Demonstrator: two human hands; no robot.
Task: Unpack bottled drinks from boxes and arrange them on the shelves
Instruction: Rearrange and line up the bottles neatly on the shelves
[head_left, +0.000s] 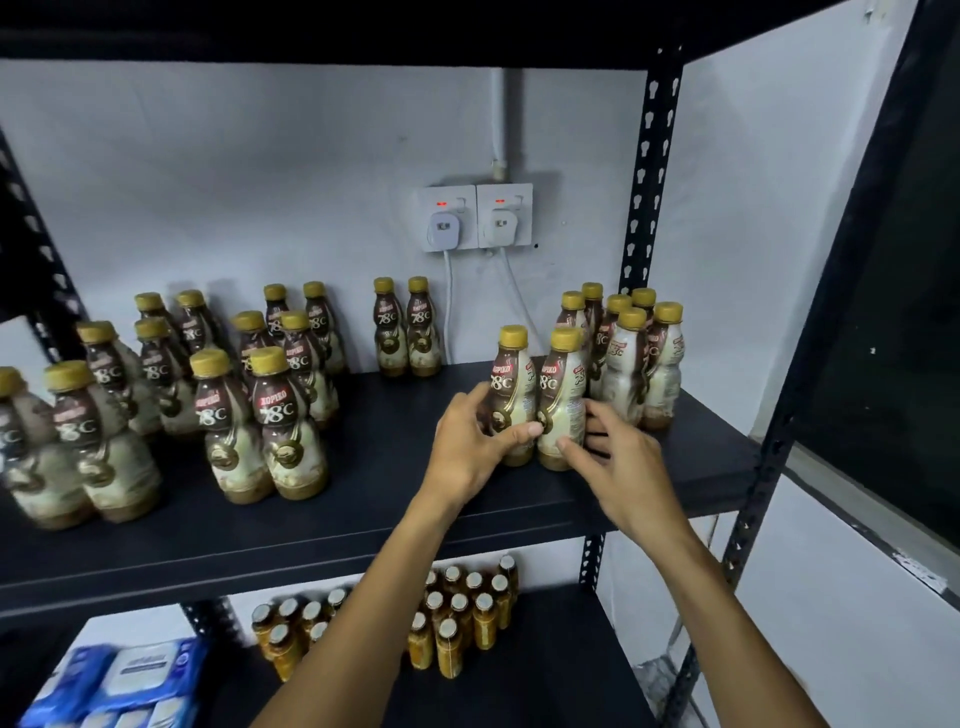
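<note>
The left bottle (511, 387), a brown-and-cream plastic coffee drink with a gold screw cap, is standing upright towards the right of the black metal shelf (395, 415). It is touching the right bottle (563, 400), which is of the same kind. The left hand (470, 444) is gripping the left bottle low on its body, with the fingers curling round the far side and the thumb lying across the front. The right hand (621, 467) is loosely clasping the right bottle, its thumb resting on the lower front and its partly bent fingers reaching round the right side. Just behind and to the right, a tight cluster of matching bottles (636, 353) is standing in the shelf's rear corner. A pair of matching bottles (408, 327) is standing at the back wall below two white wall sockets (475, 218), and further groups of matching bottles (260, 405) are filling the left half. On the lower shelf (561, 649), small amber bottles with pale lids (457, 618) are standing in rows beside blue wrapped packs (119, 675).
</note>
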